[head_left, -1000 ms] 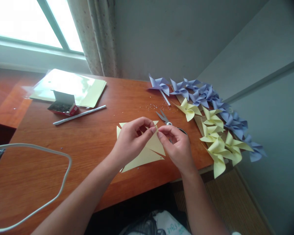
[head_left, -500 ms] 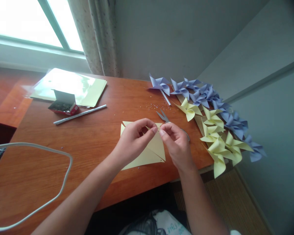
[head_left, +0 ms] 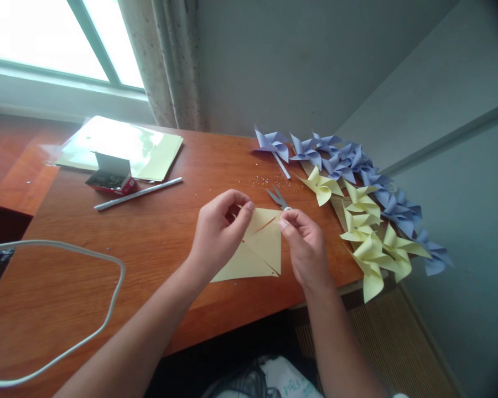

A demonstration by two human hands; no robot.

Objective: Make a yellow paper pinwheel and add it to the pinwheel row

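A yellow paper square (head_left: 248, 262) lies on the table before me, with diagonal slits running in from its corners and small holes showing near the middle and the near right corner. My right hand (head_left: 306, 247) is closed in a pinch at the paper's far right corner. Over the paper's left part is my left hand (head_left: 222, 229), thumb and index finger pressed together; whatever they hold, if anything, is too small to make out. Just behind my right hand lie open scissors (head_left: 279, 198), their handles partly hidden.
Purple paper pinwheels (head_left: 305, 150) and yellow pinwheels (head_left: 371, 260) crowd the table's right side. On the left are a small open red box (head_left: 112, 179), a pale paper stick (head_left: 139, 193), a stack of paper in clear plastic (head_left: 161, 157) and a white cable (head_left: 118, 287).
My left hand has drawn away to the left from my right hand, uncovering more of the paper and its slit. My right hand has shifted slightly right, still at the corner.
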